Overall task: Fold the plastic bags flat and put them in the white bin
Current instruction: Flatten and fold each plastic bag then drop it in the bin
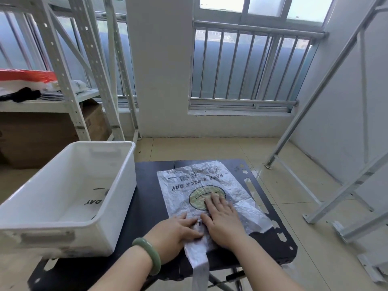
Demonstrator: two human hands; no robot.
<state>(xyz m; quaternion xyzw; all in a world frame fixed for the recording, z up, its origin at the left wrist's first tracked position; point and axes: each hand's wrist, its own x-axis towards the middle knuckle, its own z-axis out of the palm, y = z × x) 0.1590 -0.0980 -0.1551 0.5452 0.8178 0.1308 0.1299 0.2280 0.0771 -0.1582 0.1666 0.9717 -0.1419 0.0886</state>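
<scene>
A crinkled clear plastic bag with a yellow smiley face and black print lies spread on the small black table. My right hand lies flat on it with straight fingers over the smiley. My left hand, a green bangle on its wrist, presses the bag's near edge beside it, fingers straight. One bag handle hangs over the table's front edge. The white bin stands on the table's left side, with a printed bag lying flat on its bottom.
Grey metal shelving stands at the back left with red and white bags and cardboard boxes beneath. Slanted metal frames stand on the tiled floor to the right. A barred window is straight ahead.
</scene>
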